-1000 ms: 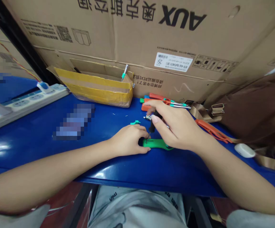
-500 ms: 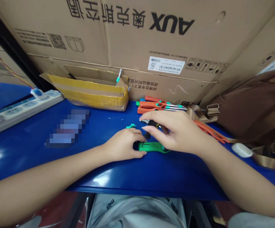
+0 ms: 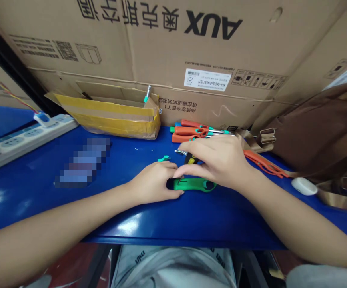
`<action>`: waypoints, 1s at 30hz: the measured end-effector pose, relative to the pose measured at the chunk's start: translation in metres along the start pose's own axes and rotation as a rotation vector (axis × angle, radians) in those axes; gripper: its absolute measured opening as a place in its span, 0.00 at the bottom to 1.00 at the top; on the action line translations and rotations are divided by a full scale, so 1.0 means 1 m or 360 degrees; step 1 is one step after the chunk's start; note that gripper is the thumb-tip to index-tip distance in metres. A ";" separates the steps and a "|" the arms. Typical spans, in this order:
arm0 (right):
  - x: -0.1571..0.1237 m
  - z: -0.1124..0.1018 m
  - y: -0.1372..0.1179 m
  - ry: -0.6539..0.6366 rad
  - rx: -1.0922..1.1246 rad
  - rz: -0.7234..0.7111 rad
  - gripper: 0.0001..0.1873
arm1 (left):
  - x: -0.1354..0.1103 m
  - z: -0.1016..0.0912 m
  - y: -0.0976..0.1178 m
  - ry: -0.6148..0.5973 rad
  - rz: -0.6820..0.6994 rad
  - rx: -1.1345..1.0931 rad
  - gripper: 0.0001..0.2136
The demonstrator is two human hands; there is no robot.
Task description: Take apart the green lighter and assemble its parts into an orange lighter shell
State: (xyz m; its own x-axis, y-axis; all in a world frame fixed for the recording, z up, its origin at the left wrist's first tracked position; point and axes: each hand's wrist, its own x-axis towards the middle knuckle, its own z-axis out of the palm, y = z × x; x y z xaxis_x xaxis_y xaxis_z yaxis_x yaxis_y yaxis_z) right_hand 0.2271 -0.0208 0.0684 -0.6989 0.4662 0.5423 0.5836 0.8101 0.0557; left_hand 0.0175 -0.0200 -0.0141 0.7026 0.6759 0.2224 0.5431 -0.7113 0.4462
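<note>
The person's left hand (image 3: 154,184) pinched one end of the green casing (image 3: 194,184), which lay on the blue desk (image 3: 149,228) in front of them. Over it arched the right hand (image 3: 218,160), fingers and thumb about a black-and-yellow tool (image 3: 192,159), though I couldn't tell whether they gripped it; orange handles (image 3: 191,131) lay just beyond.

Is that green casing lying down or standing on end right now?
Lying down: the green casing stretches lengthwise along the blue tabletop, with the left hand at its left end.
</note>
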 end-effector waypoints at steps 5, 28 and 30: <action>0.003 -0.014 0.001 -0.0247 0.0400 -0.0088 0.21 | 0.000 0.000 -0.001 -0.0025 0.0027 -0.0070 0.13; 0.005 -0.020 0.004 -0.0404 0.0424 0.0061 0.15 | 0.000 -0.001 0.000 -0.0037 0.0016 -0.0075 0.11; 0.005 -0.021 0.006 -0.0352 0.0227 0.0198 0.20 | 0.000 -0.001 0.000 -0.0042 0.0013 -0.0078 0.11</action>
State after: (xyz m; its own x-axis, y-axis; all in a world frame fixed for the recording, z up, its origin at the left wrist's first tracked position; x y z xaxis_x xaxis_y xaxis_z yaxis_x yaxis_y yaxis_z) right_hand 0.2353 -0.0211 0.0890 -0.7078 0.6187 0.3410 0.6175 0.7763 -0.1269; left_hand 0.0169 -0.0197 -0.0128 0.7193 0.6643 0.2033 0.5145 -0.7060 0.4866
